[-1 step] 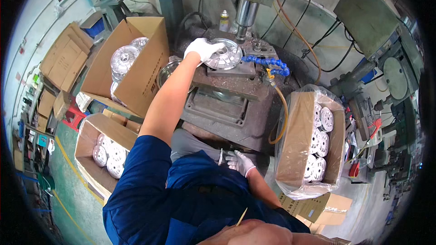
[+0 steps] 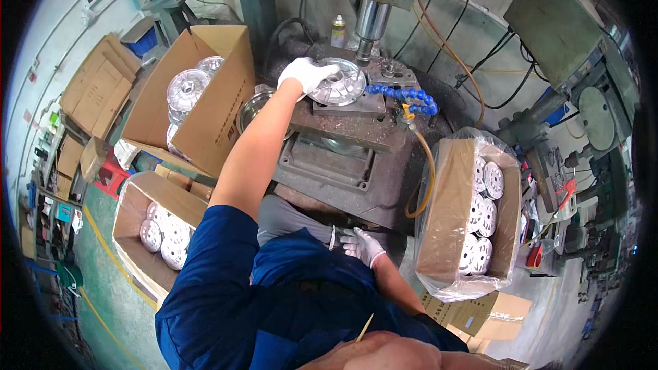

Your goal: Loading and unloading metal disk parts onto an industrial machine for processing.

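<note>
My left hand, in a white glove, grips the left edge of a round silver metal disc with a wheel-like pattern, its thumb lying across the top. The disc is over a metal block on the press bed, just below and left of the press's steel ram. My right hand, also white-gloved, rests by my lap with its fingers stretched out and nothing visible in them. Beside my left forearm sits a round metal bowl-like part, partly hidden by the arm.
A blue jointed coolant hose reaches the disc's right side. An open carton with similar discs stands at left, another carton below it. A plastic-lined carton of discs stands at right. A spray can is behind the press bed.
</note>
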Tool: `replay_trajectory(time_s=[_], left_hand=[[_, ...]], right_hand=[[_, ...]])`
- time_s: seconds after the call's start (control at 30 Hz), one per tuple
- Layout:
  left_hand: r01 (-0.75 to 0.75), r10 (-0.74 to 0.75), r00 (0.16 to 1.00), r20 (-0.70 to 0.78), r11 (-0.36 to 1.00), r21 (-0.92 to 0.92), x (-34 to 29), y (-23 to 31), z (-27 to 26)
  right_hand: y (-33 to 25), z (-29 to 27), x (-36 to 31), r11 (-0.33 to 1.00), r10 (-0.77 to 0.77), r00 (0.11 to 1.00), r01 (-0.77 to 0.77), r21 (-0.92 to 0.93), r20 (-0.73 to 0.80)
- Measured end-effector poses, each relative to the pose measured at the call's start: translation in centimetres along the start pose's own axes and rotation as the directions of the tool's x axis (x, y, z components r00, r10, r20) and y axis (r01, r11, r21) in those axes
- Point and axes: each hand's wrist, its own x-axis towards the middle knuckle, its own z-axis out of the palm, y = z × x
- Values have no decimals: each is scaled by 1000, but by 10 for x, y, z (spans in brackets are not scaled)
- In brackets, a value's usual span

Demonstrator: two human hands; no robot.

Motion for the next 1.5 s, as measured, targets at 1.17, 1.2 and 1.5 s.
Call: replay_trajectory(time_s=[1.17,1.2,1.5], left_hand=[[19,-15,998,65,998,-56,15,-13,7],[10,-5,997,74,997,-72,16,-13,7],[-27,31,995,-92,999,44,-6,8,-2]], right_hand=[[-3,6,-9,1000,-16,1000,16,-14,-21],[-2,4,-8,999,-30,999,30,-21,-16],[-2,-3,-5,999,-36,999,36,-1,2]])
